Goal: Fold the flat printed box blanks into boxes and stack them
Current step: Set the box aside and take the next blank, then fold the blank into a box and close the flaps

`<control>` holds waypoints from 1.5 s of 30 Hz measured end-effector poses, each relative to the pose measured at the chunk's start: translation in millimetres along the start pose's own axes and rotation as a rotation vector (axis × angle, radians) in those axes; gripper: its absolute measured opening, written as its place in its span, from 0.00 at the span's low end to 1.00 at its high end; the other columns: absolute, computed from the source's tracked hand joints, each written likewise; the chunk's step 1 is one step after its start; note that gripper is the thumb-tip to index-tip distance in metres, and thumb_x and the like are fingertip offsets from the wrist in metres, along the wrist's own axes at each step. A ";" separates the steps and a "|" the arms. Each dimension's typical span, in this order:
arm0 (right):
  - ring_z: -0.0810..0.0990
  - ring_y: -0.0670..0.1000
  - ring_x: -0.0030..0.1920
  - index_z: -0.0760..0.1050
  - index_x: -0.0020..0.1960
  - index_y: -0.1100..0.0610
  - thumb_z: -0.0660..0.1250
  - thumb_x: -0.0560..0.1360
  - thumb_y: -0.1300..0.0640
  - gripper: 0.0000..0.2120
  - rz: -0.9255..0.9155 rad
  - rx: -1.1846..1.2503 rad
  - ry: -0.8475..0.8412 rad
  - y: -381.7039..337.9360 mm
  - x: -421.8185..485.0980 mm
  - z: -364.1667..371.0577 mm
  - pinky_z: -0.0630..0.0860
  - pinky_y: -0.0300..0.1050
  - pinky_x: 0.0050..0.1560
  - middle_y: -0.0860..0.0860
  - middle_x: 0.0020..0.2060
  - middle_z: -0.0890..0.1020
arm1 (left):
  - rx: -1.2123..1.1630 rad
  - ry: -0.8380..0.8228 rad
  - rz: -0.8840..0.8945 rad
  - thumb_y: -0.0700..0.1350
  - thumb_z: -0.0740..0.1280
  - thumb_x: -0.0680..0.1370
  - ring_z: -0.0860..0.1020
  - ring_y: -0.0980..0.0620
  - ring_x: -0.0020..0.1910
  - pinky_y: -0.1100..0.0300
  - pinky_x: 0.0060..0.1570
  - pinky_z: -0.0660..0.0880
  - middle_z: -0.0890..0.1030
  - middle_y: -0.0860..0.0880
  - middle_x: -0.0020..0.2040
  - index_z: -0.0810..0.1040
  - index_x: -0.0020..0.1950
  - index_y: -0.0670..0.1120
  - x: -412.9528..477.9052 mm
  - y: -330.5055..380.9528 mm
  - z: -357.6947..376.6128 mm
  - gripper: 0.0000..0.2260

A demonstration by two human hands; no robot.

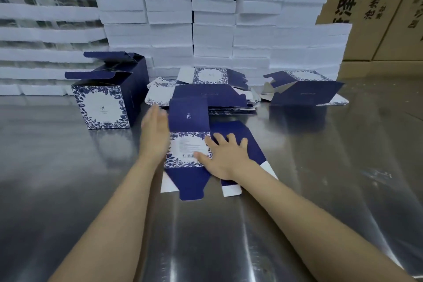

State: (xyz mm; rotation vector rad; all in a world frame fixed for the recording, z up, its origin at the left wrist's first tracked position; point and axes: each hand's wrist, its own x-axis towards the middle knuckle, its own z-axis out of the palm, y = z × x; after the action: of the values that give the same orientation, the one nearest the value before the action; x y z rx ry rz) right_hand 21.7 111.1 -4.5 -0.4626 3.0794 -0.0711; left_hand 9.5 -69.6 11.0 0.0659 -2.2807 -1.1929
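A flat navy and white floral box blank (187, 144) lies on the steel table in front of me. My right hand (223, 155) presses flat on its right half with fingers spread. My left hand (154, 131) lies straight along the blank's left edge, blurred at the fingertips. The blank's navy top panel (188, 115) stands raised. Behind it sits a pile of flat blanks (212, 96). A folded box (109, 96) with open top flaps stands at the left. A partly folded blank (304, 91) lies at the right.
Stacks of white foam-like sheets (206, 25) form a wall along the back of the steel table (206, 236). Brown cartons with printed characters (375, 7) stand behind at the right.
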 end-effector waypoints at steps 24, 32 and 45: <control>0.60 0.54 0.75 0.57 0.77 0.51 0.60 0.79 0.40 0.31 0.065 0.469 0.009 59.8 4.7 -24.3 0.58 0.44 0.70 0.53 0.76 0.61 | 0.665 -0.481 -0.078 0.57 0.53 0.83 0.56 0.40 0.76 0.46 0.70 0.60 0.55 0.40 0.78 0.60 0.77 0.44 -7.5 17.3 2.1 0.26; 0.83 0.51 0.51 0.76 0.58 0.51 0.63 0.76 0.39 0.19 0.154 1.088 0.061 81.7 -8.3 -53.4 0.78 0.52 0.56 0.45 0.56 0.80 | -0.160 -0.318 -0.511 0.65 0.51 0.81 0.82 0.50 0.43 0.57 0.43 0.78 0.84 0.50 0.46 0.73 0.68 0.48 7.5 33.7 -48.1 0.27; 0.70 0.50 0.70 0.53 0.75 0.38 0.81 0.56 0.47 0.56 -0.263 1.567 -0.064 68.2 -20.0 -67.6 0.73 0.64 0.62 0.47 0.71 0.68 | -0.297 -0.856 -0.181 0.66 0.77 0.60 0.72 0.71 0.58 0.64 0.51 0.75 0.62 0.83 0.60 0.51 0.74 0.72 -13.8 35.6 -45.6 0.49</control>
State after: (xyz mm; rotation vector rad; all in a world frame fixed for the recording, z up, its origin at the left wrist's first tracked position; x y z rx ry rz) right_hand 18.6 184.9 60.1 -0.6129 1.9015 -2.0484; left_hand 51.1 -78.0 52.6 -0.4393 -2.7949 -1.9117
